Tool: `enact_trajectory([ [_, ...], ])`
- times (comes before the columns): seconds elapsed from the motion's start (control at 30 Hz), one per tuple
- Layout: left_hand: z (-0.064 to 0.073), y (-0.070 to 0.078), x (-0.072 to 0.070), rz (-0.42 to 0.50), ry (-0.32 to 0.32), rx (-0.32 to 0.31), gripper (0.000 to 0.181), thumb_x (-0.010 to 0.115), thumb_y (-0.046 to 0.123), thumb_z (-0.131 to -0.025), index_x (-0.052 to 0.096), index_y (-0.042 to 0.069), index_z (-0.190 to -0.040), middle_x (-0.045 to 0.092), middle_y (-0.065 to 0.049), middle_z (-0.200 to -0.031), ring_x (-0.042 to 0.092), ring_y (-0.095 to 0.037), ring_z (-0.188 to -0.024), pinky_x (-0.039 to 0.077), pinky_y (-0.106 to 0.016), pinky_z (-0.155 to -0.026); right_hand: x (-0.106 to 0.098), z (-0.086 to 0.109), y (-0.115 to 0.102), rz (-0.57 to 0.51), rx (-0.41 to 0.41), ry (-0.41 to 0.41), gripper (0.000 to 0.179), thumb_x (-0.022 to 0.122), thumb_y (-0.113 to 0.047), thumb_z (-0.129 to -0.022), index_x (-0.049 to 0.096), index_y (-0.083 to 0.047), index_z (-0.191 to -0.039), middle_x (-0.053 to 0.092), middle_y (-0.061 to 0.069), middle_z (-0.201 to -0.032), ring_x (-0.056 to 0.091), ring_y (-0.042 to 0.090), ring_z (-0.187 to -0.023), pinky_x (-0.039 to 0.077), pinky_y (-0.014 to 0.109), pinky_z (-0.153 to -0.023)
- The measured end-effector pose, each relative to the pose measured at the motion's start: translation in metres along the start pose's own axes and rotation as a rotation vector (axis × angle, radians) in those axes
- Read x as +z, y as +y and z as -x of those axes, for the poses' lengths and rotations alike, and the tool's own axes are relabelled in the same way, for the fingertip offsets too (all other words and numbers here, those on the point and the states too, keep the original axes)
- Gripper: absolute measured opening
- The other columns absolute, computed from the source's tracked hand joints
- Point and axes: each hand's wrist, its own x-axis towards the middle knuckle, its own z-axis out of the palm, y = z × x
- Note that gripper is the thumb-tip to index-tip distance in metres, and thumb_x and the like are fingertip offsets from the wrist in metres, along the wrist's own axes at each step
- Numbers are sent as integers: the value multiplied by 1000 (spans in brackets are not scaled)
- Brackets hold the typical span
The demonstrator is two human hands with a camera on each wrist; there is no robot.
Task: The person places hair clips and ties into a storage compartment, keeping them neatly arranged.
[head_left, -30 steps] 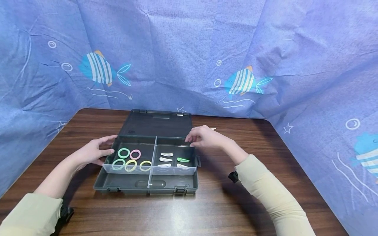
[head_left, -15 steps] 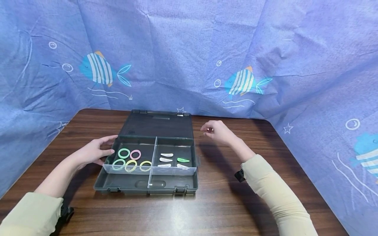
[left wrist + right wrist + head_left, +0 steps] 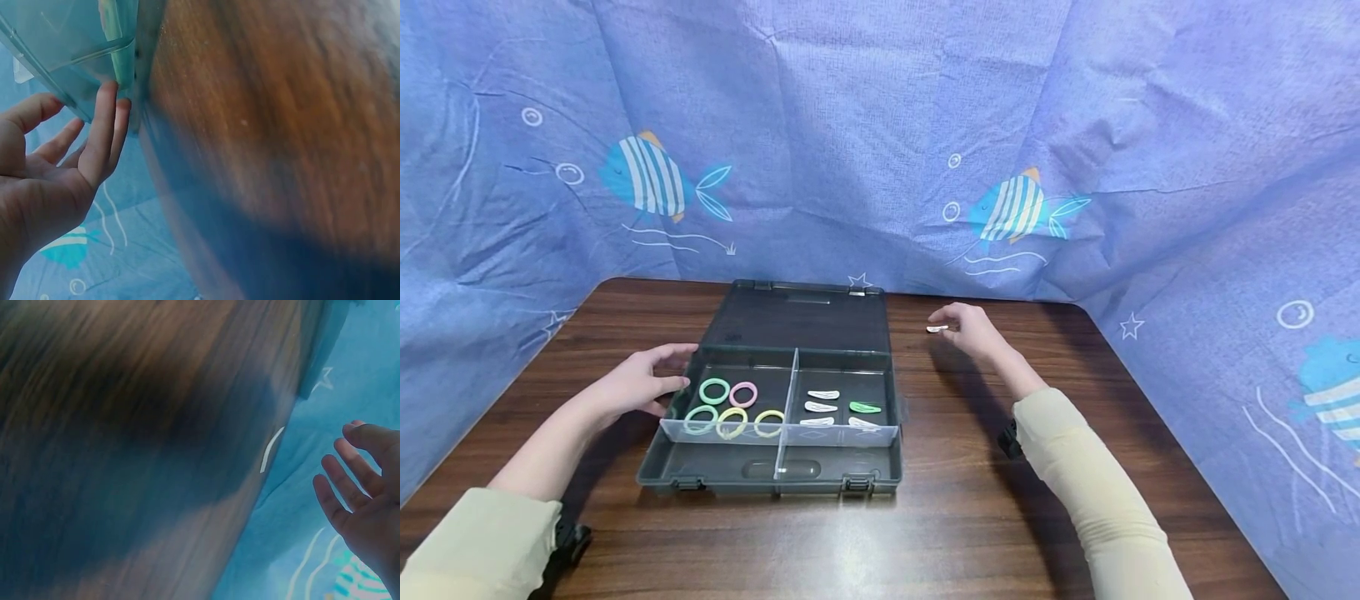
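Observation:
An open dark, see-through compartment box (image 3: pixel 808 292) lies on the table. My left hand (image 3: pixel 632 385) is at its left side, fingertips against the wall with the fingers loosely bent; the left wrist view shows this hand (image 3: pixel 69 150) too. Beyond the box's right side, my right hand (image 3: pixel 976 331) hovers beside a white snap hair clip (image 3: pixel 936 328) on the tabletop. In the right wrist view, that clip (image 3: pixel 272 450) lies apart from the relaxed fingers (image 3: pixel 334 497), and nothing is in the hand.
Several hair ties (image 3: pixel 743 393) in green, pink and yellow lie in the box's left compartment. White clips (image 3: pixel 823 394) and one green clip (image 3: pixel 865 407) are in the right one. Two front compartments (image 3: pixel 715 460) show bare bottoms. A blue fish-print curtain (image 3: pixel 865 125) hangs behind the table (image 3: pixel 985 533).
My right hand has moved from above the box's right compartment out to the right, to the white hair clip on the table. My left hand has stayed at the box.

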Motion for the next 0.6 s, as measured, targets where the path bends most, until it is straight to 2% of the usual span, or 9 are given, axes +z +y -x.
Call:
enact_trajectory([
  [0.17,-1,0,-1,11,-5,4,65,55,13,-95,21,1,-149,29,-35,-141,56,-35,-108,57,-38,-68,6,-1,13,22,24,16,30,70,8,-75,70,-1,-103,69,15,-102,62,31,-99,48,44,-86],
  [0.33,-1,1,-2,33,-12,2,65,56,12,-94,21,2,-149,28,-35,-142,56,-35,-108,57,-39,-68,11,-3,23,-17,57,7,29,67,6,-77,69,0,-106,69,16,-105,61,33,-103,47,46,-88],
  [0.4,-1,1,-2,42,-14,-1,66,56,12,-94,21,2,-149,28,-35,-142,56,-36,-109,57,-40,-69,12,-4,25,-25,52,12,28,65,4,-78,69,0,-106,69,15,-105,61,31,-103,48,43,-88],
  [0.6,0,-1,-2,70,-19,-7,66,56,11,-94,19,2,-149,27,-35,-143,53,-37,-112,57,-41,-69,18,-13,31,-11,74,-16,34,64,0,-82,64,0,-116,65,17,-116,57,32,-113,44,43,-96],
])
